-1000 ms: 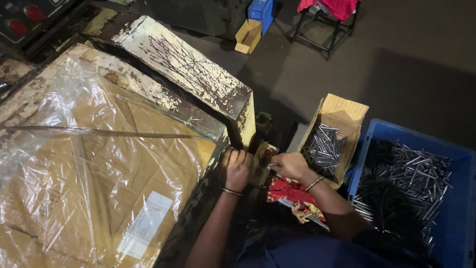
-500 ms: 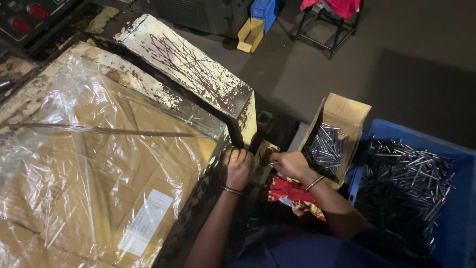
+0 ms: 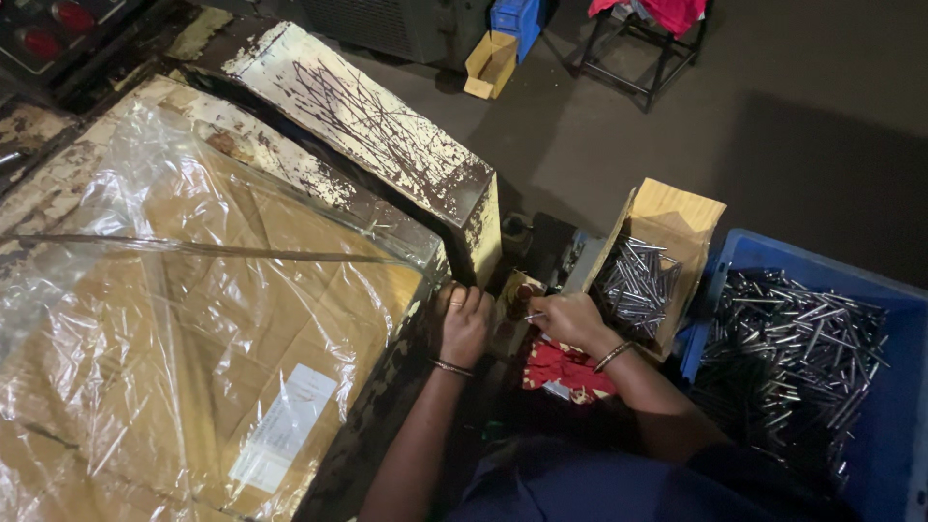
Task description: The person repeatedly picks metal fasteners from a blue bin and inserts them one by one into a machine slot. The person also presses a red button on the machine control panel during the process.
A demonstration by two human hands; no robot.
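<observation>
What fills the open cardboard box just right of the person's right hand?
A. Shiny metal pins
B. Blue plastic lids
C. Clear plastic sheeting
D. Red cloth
A: the cardboard box beside the right hand holds a heap of shiny metal pins, like those in the blue bin farther right.

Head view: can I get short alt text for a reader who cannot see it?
A person's left hand rests at the edge of a worn machine table while the right hand holds a small metal pin beside it. To the right stand a cardboard box of metal pins and a blue crate of metal pins.
</observation>
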